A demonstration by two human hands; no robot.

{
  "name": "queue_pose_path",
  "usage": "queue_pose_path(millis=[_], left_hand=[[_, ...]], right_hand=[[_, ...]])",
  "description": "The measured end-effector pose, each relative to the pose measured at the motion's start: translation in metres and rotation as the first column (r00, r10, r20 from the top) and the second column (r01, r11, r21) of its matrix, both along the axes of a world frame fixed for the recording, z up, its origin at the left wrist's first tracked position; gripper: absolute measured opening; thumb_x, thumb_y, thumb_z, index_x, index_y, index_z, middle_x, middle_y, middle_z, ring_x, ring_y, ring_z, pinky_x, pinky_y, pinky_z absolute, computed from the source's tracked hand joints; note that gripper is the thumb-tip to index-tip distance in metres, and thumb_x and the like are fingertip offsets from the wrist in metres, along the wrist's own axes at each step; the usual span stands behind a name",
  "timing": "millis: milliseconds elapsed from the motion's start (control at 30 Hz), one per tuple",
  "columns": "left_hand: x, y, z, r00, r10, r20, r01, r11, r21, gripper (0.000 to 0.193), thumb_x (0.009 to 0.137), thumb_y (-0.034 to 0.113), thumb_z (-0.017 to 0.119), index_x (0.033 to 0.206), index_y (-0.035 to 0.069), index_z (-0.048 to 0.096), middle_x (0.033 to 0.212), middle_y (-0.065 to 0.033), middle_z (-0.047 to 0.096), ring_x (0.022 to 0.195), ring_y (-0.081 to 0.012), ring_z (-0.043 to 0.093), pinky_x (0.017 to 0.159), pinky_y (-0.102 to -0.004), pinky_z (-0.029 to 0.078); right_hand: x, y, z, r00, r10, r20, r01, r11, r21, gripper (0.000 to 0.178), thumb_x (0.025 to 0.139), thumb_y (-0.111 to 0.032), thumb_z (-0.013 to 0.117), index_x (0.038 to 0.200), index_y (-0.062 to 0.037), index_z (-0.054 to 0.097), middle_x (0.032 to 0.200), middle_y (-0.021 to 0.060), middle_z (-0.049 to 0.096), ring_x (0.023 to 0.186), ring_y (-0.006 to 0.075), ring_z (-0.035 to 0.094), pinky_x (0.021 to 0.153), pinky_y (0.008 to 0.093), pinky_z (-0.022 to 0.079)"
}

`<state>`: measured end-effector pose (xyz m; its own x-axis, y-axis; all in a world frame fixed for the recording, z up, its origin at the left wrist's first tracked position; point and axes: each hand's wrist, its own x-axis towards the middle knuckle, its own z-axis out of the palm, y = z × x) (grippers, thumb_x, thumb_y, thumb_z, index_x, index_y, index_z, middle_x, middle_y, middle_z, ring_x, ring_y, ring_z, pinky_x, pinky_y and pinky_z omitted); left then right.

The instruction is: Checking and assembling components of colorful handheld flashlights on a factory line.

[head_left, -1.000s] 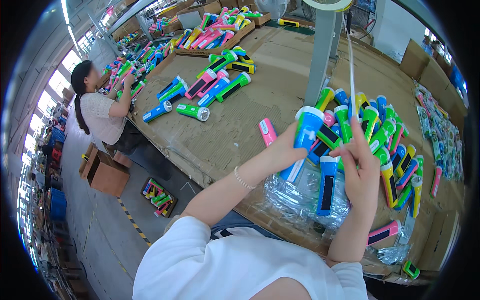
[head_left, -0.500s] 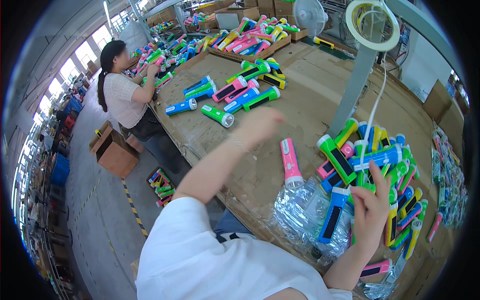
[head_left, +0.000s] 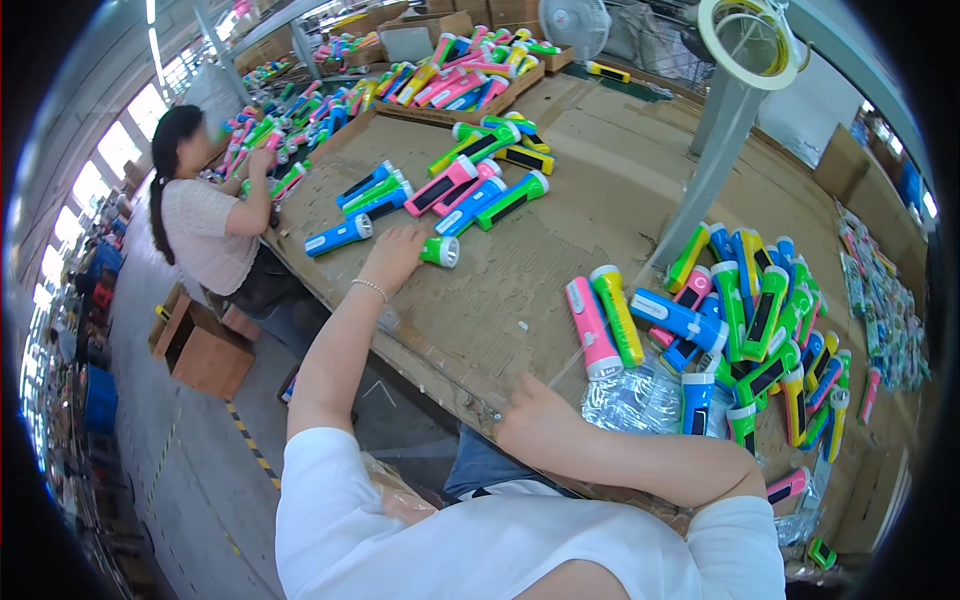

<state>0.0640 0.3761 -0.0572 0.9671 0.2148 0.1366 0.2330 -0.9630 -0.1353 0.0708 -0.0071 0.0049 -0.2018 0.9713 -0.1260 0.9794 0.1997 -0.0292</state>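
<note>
My left hand (head_left: 396, 256) reaches out over the table and is closed around a green flashlight (head_left: 439, 252); its white-rimmed head sticks out past my fingers. Close by lie a blue flashlight (head_left: 338, 236) and a loose group of pink, green, blue and yellow ones. My right hand (head_left: 541, 424) is near the table's front edge, with curled fingers. A thin pale strip seems to run up from it; what the fingers hold cannot be made out. Beyond it, a pink flashlight (head_left: 592, 328) and a yellow flashlight (head_left: 617, 315) lie side by side by clear plastic bags (head_left: 632, 402).
A heap of flashlights (head_left: 765, 310) covers the table's right side, beside a grey post (head_left: 705, 165) bearing tape rolls (head_left: 748, 42). Bagged flashlights (head_left: 885, 300) lie farther right. Another person (head_left: 205, 215) works at the left edge. A cardboard tray (head_left: 540, 82) of flashlights stands at the back.
My left hand has moved left onto the green flashlight. My right hand has left the heap and come toward the front edge. A yellow flashlight now lies beside the pink one.
</note>
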Motion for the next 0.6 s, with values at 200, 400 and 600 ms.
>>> queue_pose_path(millis=[200,400,600], left_hand=[[-0.021,-0.052,0.008,0.826,0.326,0.459,0.046,0.774,-0.632,0.045,0.085,0.025,0.074,0.118,0.001,0.055,0.111,-0.0161,0.063,0.102,-0.0274,0.063,0.084,-0.0370,0.050],[-0.016,-0.211,0.042,0.909,0.408,0.083,0.342,-0.619,-0.707,0.042,0.092,0.018,0.068,0.128,0.006,0.049,0.105,-0.0071,0.062,0.096,-0.0224,0.064,0.083,-0.0406,0.055],[-0.015,-0.331,0.057,0.913,0.104,0.394,0.398,-0.437,-0.807,0.064,0.090,0.006,0.063,0.146,0.001,0.030,0.129,-0.0133,0.054,0.114,-0.0246,0.059,0.094,-0.0368,0.050]], right_hand=[[0.058,-0.036,0.029,0.777,-0.150,-0.611,0.436,0.828,0.352,0.016,0.080,-0.005,0.064,0.094,-0.0049,0.071,0.093,0.0126,0.070,0.088,0.0314,0.066,0.086,0.0423,0.048],[0.075,-0.082,0.049,0.428,-0.229,-0.874,0.734,0.652,0.188,0.038,0.083,0.005,0.062,0.119,-0.0028,0.063,0.079,0.0090,0.067,0.075,0.0210,0.065,0.073,0.0314,0.049],[0.057,-0.098,0.051,0.041,0.017,-0.999,0.828,0.559,0.043,0.038,0.089,0.008,0.054,0.125,-0.0001,0.044,0.079,0.0089,0.066,0.076,0.0140,0.063,0.074,0.0271,0.048]])
